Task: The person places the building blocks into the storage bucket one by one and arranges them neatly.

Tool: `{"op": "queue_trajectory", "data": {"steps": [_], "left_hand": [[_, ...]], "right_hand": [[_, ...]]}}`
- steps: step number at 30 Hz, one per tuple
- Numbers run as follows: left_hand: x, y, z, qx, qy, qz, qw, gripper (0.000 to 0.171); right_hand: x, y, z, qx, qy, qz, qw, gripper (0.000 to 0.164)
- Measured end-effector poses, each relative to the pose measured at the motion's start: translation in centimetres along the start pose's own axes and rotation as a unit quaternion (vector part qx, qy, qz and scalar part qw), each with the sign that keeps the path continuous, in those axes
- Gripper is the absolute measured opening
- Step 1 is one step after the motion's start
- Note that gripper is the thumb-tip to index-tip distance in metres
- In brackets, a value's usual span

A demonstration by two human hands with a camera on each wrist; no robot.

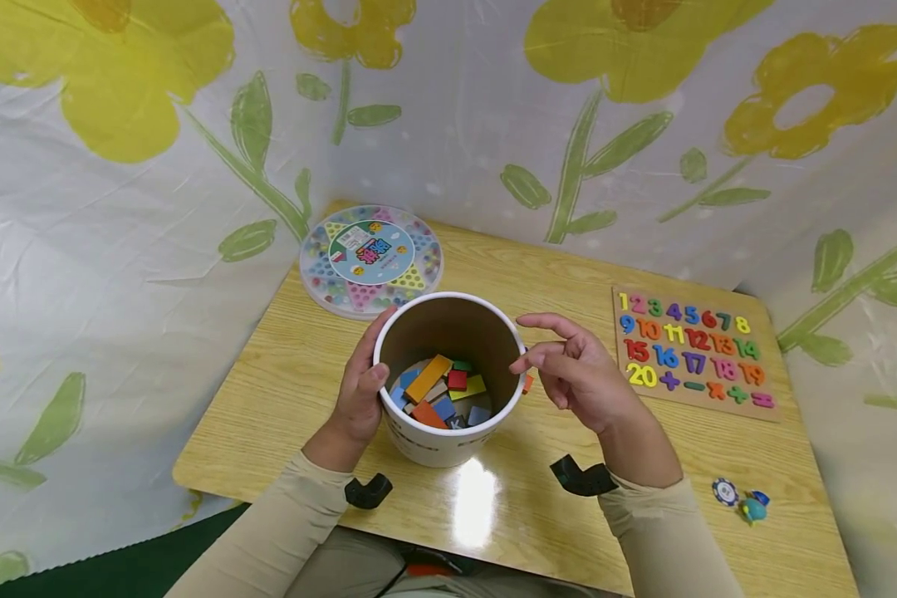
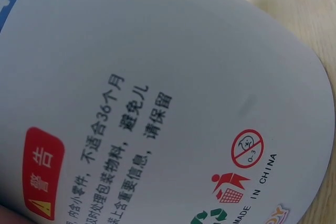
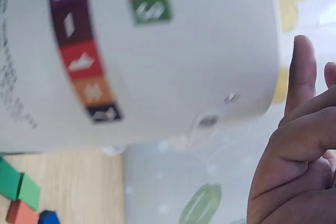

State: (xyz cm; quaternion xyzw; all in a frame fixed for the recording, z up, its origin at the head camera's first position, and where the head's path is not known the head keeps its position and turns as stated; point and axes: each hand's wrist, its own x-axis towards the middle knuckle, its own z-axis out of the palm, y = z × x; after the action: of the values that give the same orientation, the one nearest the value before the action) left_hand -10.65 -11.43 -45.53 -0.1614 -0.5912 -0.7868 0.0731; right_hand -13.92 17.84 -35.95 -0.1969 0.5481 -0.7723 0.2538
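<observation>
A white round bucket [image 1: 428,448] stands tilted slightly toward me on the table, its mouth facing up. Inside lie several coloured wooden blocks [image 1: 428,380], orange, red, yellow, blue and green. My left hand [image 1: 359,390] grips the bucket's left rim, thumb over the edge and fingers along the outside. Beside the right rim hovers my right hand [image 1: 579,374], fingers partly bent and spread, holding nothing. The right wrist view shows that hand [image 3: 299,156] apart from the bucket wall [image 3: 184,66]. Printed warning text covers the bucket side [image 2: 184,51] in the left wrist view.
Behind the bucket, loose blocks [image 3: 23,187] lie on the table, mostly hidden from above. A round marble game board [image 1: 325,278] sits at the back left. A number puzzle board [image 1: 688,386] is at right. Near it lie a chip [image 1: 725,492] and a small blue toy [image 1: 753,508].
</observation>
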Motion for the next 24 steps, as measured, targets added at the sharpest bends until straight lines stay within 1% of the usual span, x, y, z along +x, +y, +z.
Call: {"op": "queue_trajectory", "data": {"steps": [2,4,7,9,11,13,15,18,24], "left_hand": [[0.0,0.1,0.0,-0.001,0.0,-0.002,1.0,0.068],[0.0,0.1,0.0,-0.002,0.001,-0.003,1.0,0.069],[0.0,0.1,0.0,-0.003,0.001,-0.003,1.0,0.069],[0.0,0.0,0.0,-0.003,0.002,-0.004,1.0,0.069],[0.0,0.0,0.1,-0.006,0.002,-0.004,1.0,0.069],[0.0,0.1,0.1,-0.009,0.003,-0.006,0.9999,0.069],[0.0,0.2,0.1,-0.009,0.003,-0.006,0.9999,0.069],[0.0,0.4,0.1,-0.006,0.003,-0.004,1.0,0.069],[0.0,0.6,0.2,-0.001,0.0,-0.002,1.0,0.069]], "right_hand": [[0.0,0.4,-0.9,0.008,0.017,-0.002,1.0,0.042],[0.0,0.6,-2.2,0.021,0.044,0.0,0.999,0.042],[-0.1,1.5,-4.5,0.046,0.107,0.016,0.993,0.042],[-0.4,2.6,-6.1,0.056,0.153,0.044,0.986,0.042],[-0.8,4.2,-7.5,0.066,0.189,0.076,0.977,0.043],[-1.3,6.1,-8.3,0.067,0.214,0.11,0.968,0.045],[-1.8,7.9,-8.9,0.07,0.221,0.138,0.963,0.05],[-2.3,10.2,-9.2,0.066,0.223,0.166,0.958,0.055],[-2.3,13.2,-9.2,0.074,0.215,0.191,0.955,0.063]]}}
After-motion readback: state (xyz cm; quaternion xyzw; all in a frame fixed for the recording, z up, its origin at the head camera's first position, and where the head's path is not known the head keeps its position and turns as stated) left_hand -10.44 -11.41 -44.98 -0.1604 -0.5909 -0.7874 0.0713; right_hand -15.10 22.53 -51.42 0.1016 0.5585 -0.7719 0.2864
